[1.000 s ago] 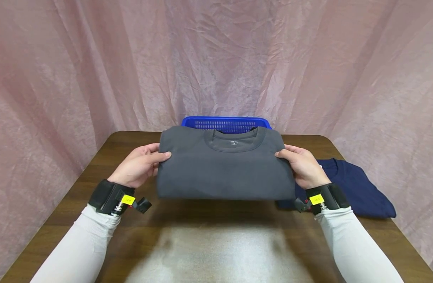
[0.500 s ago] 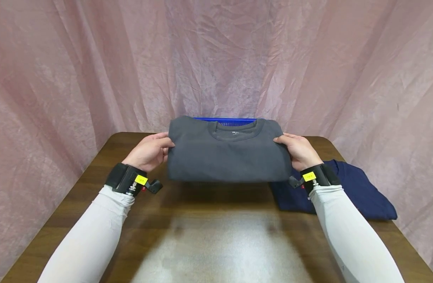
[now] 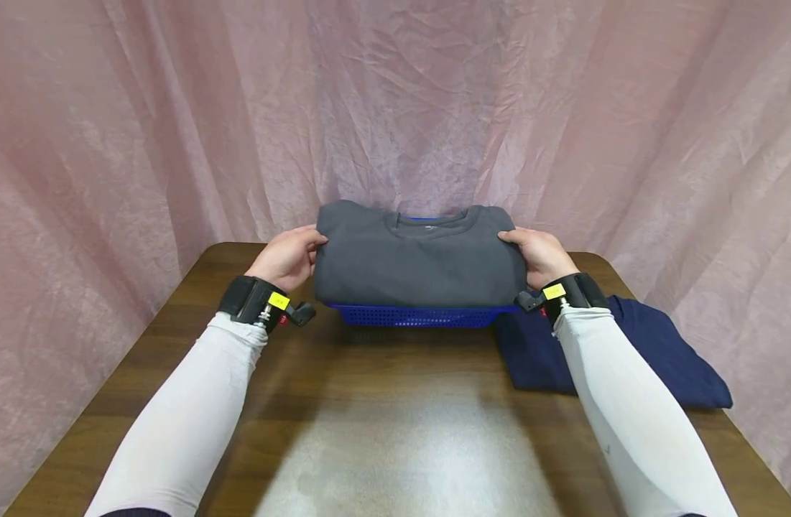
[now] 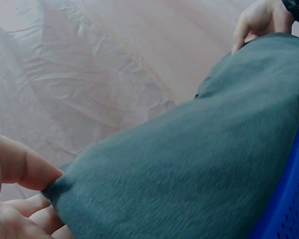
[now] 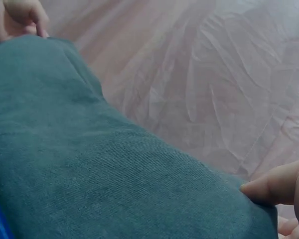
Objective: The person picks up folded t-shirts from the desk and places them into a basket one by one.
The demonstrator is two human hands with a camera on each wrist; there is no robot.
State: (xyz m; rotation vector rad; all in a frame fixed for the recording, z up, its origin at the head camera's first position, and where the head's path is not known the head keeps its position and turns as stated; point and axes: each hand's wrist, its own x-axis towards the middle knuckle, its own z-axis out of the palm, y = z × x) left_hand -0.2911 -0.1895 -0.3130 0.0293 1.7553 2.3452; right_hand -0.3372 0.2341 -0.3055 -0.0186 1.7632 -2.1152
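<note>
A folded grey T-shirt (image 3: 421, 266) is held by its two sides over a blue plastic basket (image 3: 414, 317), its collar toward the far side. My left hand (image 3: 288, 257) pinches the left edge, thumb on top and fingers underneath. On the opposite edge, my right hand (image 3: 541, 255) grips the cloth the same way. The shirt hides most of the basket; its perforated front wall shows below the fabric. In the left wrist view the grey cloth (image 4: 189, 144) slopes beside the blue rim (image 4: 289, 184). The right wrist view shows the thumb pressing on the shirt's corner (image 5: 254, 209).
A folded navy shirt (image 3: 660, 352) lies on the right side of the brown wooden table (image 3: 395, 388), partly behind my right forearm. A pink curtain (image 3: 395, 108) hangs behind the table's far edge.
Both hands have moved forward, away from me, carrying the grey T-shirt over the basket. The basket's front wall now shows under the shirt. The navy shirt stays in place.
</note>
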